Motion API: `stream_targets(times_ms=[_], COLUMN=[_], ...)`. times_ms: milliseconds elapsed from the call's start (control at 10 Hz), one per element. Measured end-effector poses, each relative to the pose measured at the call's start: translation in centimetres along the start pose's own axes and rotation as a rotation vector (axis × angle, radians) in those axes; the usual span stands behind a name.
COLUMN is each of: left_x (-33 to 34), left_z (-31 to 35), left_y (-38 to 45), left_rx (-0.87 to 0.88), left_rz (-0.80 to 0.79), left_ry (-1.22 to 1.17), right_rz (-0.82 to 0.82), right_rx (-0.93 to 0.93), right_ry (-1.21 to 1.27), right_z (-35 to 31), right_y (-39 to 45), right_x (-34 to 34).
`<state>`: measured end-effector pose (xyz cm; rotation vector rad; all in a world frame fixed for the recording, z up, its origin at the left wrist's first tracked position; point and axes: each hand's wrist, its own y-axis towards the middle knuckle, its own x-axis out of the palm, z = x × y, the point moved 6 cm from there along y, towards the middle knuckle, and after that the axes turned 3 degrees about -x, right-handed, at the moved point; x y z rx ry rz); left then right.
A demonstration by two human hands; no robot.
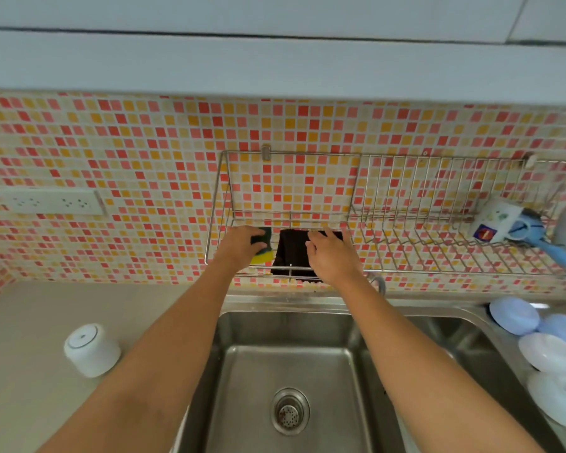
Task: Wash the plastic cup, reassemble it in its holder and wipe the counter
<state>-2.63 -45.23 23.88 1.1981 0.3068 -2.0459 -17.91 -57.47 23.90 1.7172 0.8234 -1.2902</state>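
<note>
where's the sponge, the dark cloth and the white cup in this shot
sponge (pixel 264 248): head view, on its green and yellow side showing beside the left hand's fingers.
dark cloth (pixel 291 253): head view, on its middle, hanging in the wire rack.
white cup (pixel 90 349): head view, on its side wall, upside down on the counter.

wall tiles (pixel 144 142): red, orange, pink mosaic; sponge (pixel 262 248): green over yellow; cloth (pixel 293 253): black; cup (pixel 90 349): white.
</note>
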Motion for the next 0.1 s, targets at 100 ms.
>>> stream_targets(times_ms=[100], left_x=[-0.34], left_z=[0.16], left_y=[-2.33], left_rx=[0.039], left_rz=[0.042], left_ry=[0.08], right_rz=[0.076], right_rx=[0.09], right_ry=[-0.022], right_z=[-0.31], right_y=[-2.51], right_x=[-0.13])
